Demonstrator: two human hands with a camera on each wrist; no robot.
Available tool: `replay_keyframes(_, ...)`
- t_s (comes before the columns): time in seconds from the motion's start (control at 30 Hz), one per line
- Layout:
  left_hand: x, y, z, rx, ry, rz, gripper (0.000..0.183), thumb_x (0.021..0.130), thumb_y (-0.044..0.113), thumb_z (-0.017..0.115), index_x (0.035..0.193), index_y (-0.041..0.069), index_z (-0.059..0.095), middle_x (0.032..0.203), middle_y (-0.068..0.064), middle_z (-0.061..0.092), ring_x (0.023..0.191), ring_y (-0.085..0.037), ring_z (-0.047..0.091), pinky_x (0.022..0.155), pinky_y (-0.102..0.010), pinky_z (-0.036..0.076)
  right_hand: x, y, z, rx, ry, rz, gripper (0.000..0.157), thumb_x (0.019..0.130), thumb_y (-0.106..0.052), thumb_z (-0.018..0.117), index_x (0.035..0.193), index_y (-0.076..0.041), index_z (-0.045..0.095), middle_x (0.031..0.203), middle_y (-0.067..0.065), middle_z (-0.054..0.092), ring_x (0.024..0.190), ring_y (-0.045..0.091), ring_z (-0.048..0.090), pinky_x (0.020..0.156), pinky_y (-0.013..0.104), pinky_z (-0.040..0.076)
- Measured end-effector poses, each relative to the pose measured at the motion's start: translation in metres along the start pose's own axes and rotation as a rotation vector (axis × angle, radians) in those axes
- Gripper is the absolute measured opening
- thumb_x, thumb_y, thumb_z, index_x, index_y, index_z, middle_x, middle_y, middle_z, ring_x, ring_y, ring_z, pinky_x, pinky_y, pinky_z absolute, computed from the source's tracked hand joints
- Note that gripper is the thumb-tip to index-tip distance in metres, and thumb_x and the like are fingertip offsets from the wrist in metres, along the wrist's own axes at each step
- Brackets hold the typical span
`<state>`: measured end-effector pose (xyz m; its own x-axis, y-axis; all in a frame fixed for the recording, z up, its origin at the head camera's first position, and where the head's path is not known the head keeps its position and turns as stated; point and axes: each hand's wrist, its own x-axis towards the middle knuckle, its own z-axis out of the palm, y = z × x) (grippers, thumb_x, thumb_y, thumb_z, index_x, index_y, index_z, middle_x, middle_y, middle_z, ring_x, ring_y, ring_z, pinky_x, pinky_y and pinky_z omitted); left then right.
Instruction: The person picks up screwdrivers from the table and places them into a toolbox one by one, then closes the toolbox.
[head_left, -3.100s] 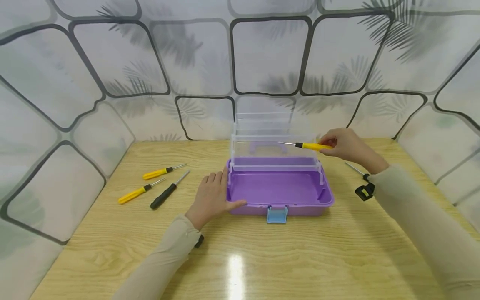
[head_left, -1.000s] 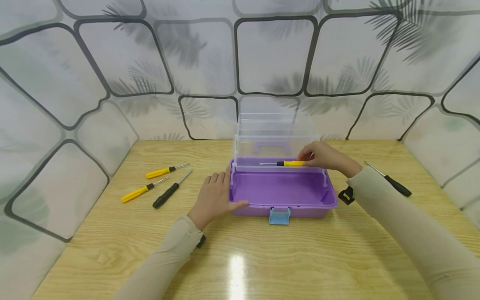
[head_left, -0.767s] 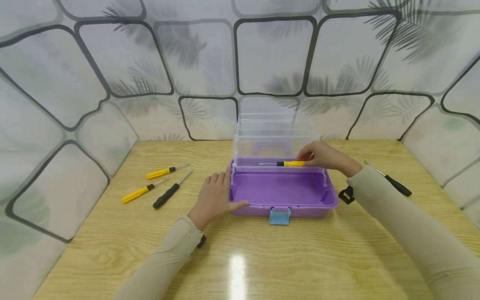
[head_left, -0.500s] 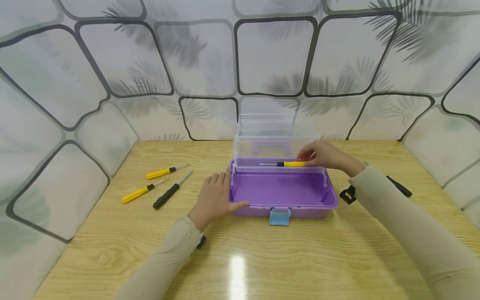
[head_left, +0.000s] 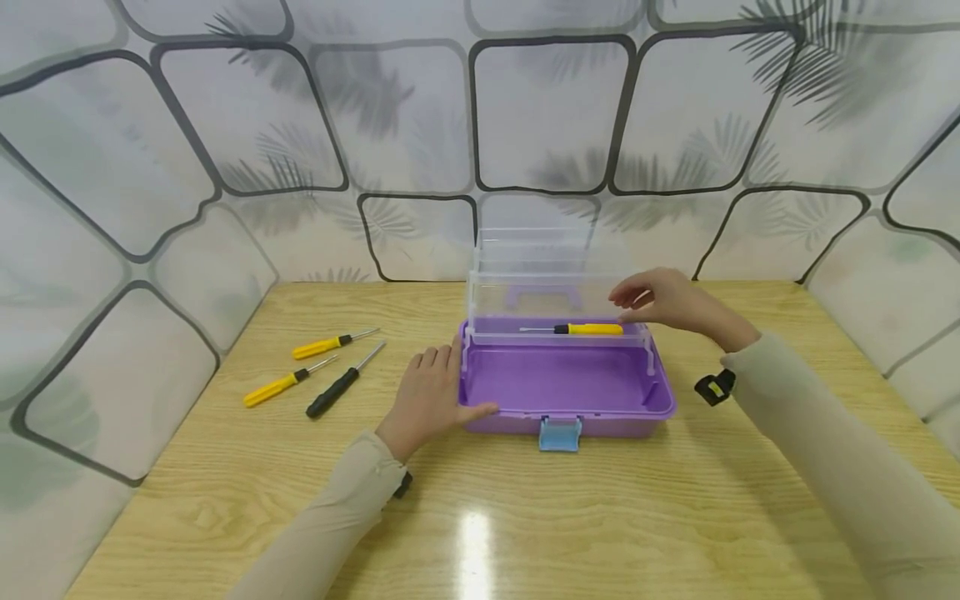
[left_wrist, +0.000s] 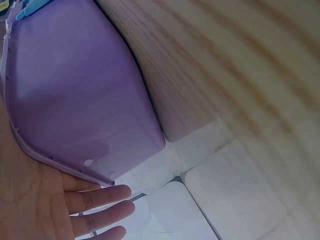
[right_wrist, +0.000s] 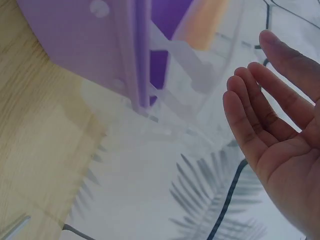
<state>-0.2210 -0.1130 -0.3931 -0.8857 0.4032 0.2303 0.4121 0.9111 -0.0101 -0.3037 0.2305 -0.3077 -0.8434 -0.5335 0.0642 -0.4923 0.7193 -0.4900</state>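
- Right hand point(head_left: 671, 300): lifted off the yellow screwdriver point(head_left: 581, 329) since half a second earlier, and shifted up and to its own right; the tool had kept its place.
- Screwdriver, one, as above: black collar, slim metal shaft pointing left, laid lengthwise in the clear tray point(head_left: 551, 339) at the back of the purple box point(head_left: 618, 427).
- Right hand, state: fingers relaxed and slightly bent, thumb tip apart from the forefinger, just beside the end of the handle (the right wrist view showed the palm, well apart from the box wall).
- Box, one: set on the wooden table point(head_left: 555, 525), a light blue latch point(head_left: 559, 435) hanging at mid-front; clear lid point(head_left: 547, 250) raised behind, with a purple carrying handle point(head_left: 543, 295) seen through the plastic.
- Left hand point(head_left: 429, 402): laid against the box's left end, fingers extended with narrow gaps between, thumb stretched over the front rim.
- Loose tools, left of that hand and well apart from it: an upper yellow-handled driver point(head_left: 321, 347), a lower yellow-handled driver point(head_left: 273, 389) and a black-handled driver point(head_left: 335, 392), shafts slanting away to the right.
- Metal shaft point(right_wrist: 15, 227), right wrist view: partly in frame, on the table.
- Sleeves, beige: black devices at both cuffs, the right-hand black device point(head_left: 715, 387) marked with a yellow-green patch.
- Backdrop point(head_left: 551, 117): pale, dark-outlined blocks, grey fronds.
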Motion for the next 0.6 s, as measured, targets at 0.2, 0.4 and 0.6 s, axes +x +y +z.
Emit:
replay_keyframes(0.2,-0.001,0.0,0.001,-0.004,-0.001,-0.001,0.113,0.071,0.078,0.053,0.143,-0.006,0.03,0.121,-0.021,0.058,0.112,-0.033,0.056,0.096,-0.045,0.046,-0.015,0.004,-0.011,-0.036,0.128,-0.023,0.026,0.08,-0.011,0.074,0.104,-0.001,0.068,0.098,0.014,0.07,0.089,0.024,0.067,0.079,0.034,0.056)
replay_keyframes(0.4,-0.001,0.001,0.001,0.008,-0.015,-0.001,0.113,0.072,0.078,0.052,0.143,-0.007,0.029,0.123,-0.02,0.056,0.113,-0.033,0.054,0.096,-0.044,0.046,-0.031,0.011,-0.021,-0.054,0.199,0.038,0.026,0.081,-0.016,0.074,0.104,-0.006,0.069,0.1,0.011,0.071,0.08,-0.006,0.059,0.075,0.022,0.054)
replay_keyframes(0.6,-0.001,0.001,0.0,0.006,-0.018,0.0,0.113,0.073,0.077,0.052,0.143,-0.007,0.028,0.124,-0.02,0.056,0.113,-0.033,0.054,0.095,-0.044,0.046,-0.046,0.022,-0.026,-0.026,0.24,0.104,0.025,0.081,-0.016,0.073,0.103,-0.006,0.07,0.099,0.013,0.071,0.076,-0.015,0.054,0.071,0.007,0.046)
